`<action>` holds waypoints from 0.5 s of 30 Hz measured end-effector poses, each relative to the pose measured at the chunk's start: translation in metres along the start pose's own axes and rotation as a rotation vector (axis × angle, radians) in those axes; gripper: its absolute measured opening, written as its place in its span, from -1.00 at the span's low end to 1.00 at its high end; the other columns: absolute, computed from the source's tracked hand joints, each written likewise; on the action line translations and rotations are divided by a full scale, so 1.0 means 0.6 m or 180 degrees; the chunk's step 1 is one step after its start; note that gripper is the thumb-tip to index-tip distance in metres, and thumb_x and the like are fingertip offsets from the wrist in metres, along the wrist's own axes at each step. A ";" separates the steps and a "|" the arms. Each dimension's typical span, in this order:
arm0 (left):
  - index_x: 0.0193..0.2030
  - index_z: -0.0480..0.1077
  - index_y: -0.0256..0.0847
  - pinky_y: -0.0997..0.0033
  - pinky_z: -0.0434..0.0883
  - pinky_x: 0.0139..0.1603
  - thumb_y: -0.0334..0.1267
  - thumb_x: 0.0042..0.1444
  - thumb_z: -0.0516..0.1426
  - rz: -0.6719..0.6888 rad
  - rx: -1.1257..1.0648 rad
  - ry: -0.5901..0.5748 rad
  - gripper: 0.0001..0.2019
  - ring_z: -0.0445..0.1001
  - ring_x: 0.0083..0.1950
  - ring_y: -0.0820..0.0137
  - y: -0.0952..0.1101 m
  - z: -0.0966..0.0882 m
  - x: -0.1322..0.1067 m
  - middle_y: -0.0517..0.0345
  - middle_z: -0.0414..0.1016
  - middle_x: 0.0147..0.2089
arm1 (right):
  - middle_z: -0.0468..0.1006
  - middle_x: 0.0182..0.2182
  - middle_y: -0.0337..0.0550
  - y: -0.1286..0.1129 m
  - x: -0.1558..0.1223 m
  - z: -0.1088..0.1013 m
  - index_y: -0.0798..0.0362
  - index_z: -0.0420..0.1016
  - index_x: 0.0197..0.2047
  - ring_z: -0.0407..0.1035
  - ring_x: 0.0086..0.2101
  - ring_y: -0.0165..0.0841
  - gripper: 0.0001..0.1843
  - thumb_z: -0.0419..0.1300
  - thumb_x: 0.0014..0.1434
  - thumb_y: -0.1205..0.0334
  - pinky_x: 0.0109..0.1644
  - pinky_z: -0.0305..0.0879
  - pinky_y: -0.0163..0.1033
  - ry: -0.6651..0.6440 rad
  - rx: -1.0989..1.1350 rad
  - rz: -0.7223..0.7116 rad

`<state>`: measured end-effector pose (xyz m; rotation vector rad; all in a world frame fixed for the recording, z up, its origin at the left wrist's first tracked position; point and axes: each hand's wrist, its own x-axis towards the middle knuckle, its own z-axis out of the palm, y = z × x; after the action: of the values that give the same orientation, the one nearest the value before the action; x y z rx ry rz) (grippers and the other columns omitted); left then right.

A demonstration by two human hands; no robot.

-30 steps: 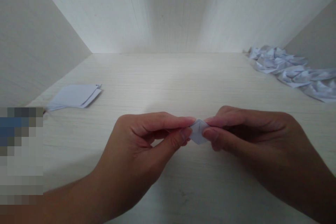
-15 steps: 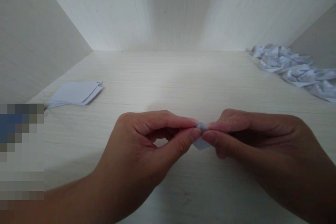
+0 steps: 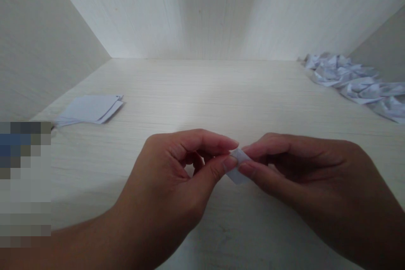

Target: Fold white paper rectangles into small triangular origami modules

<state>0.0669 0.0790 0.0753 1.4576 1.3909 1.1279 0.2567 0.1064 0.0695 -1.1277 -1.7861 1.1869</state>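
Note:
A small folded piece of white paper (image 3: 238,176) is held between both hands above the table, near the middle of the view. My left hand (image 3: 186,177) pinches its left side between thumb and index finger. On the opposite side my right hand (image 3: 303,177) grips it the same way, thumb in front and fingers behind. The paper comes to a point at the bottom, and its upper part shows a fold. Fingertips cover much of both sides of it.
Flat white paper sheets (image 3: 91,109) lie stacked at the left of the pale wooden table (image 3: 202,93). Several folded white paper pieces (image 3: 360,86) are heaped along the right side. Pale walls (image 3: 202,12) enclose the back and both sides. A blurred patch covers the lower left.
The folded paper and the thumbs have shifted slightly left. More of the paper's upper part shows, and the left index finger has lifted a little.

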 end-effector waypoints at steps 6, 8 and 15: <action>-0.34 0.59 -0.13 0.63 0.44 -0.56 -0.34 0.08 0.35 0.0006 0.0240 -0.0023 -0.95 0.60 -0.46 0.45 0.003 -0.001 0.002 0.28 0.66 -0.45 | 0.71 -0.44 -0.24 -0.001 0.006 -0.001 -0.10 0.73 -0.36 0.57 -0.45 -0.35 -0.91 0.46 0.14 0.11 -0.50 0.39 -0.38 -0.0328 0.0000 0.0222; -0.31 0.58 -0.13 0.62 0.46 -0.52 -0.34 0.10 0.33 -0.0010 0.0294 -0.0142 -0.96 0.61 -0.43 0.43 0.001 -0.001 0.004 0.26 0.67 -0.42 | 0.72 -0.41 -0.25 0.001 0.011 -0.005 -0.10 0.74 -0.34 0.60 -0.40 -0.33 -0.94 0.46 0.14 0.14 -0.40 0.45 -0.36 -0.0428 0.0101 0.0320; -0.18 0.55 -0.12 0.54 0.48 -0.45 -0.25 0.17 0.29 -0.0362 0.0134 -0.0564 -0.91 0.59 -0.38 0.41 -0.006 0.000 0.009 0.24 0.63 -0.37 | 0.72 -0.42 -0.20 0.012 0.024 -0.015 -0.04 0.73 -0.34 0.60 -0.42 -0.32 -0.89 0.47 0.10 0.12 -0.38 0.50 -0.31 -0.0481 0.0271 0.0624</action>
<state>0.0656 0.0849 0.0720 1.4515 1.3617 0.8812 0.2614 0.1239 0.0668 -1.2124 -1.7478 1.4850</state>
